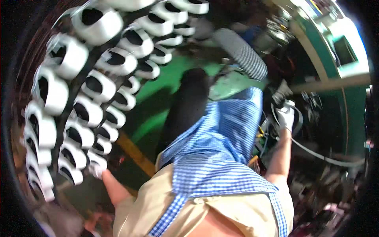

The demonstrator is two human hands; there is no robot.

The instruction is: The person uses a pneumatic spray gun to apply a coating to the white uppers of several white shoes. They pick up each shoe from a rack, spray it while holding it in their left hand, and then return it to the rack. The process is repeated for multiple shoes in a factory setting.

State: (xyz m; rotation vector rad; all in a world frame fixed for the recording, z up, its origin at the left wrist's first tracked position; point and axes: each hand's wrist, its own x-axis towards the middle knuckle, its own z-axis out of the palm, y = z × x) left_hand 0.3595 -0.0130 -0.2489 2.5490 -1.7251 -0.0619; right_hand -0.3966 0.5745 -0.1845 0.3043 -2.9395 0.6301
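My left hand (96, 170) reaches out to the left, at the low end of a rack of white shoe-like shells with dark openings. It is nearest to a small white shell (102, 144) in the rack's inner row, and its fingers are blurred and partly hidden. On the right, my right hand (286, 117), in a white glove, looks closed around something pale and dark that I cannot make out. A white hose (319, 155) curves past that wrist and off to the right.
Rows of white shells (53, 91) fill the left side. Ahead stands a grey ribbed cushion-like seat (242, 55) on the green floor (148, 114). A yellow floor stripe (135, 153) runs beside me. A green-edged bench or machine (321, 51) rises at the right.
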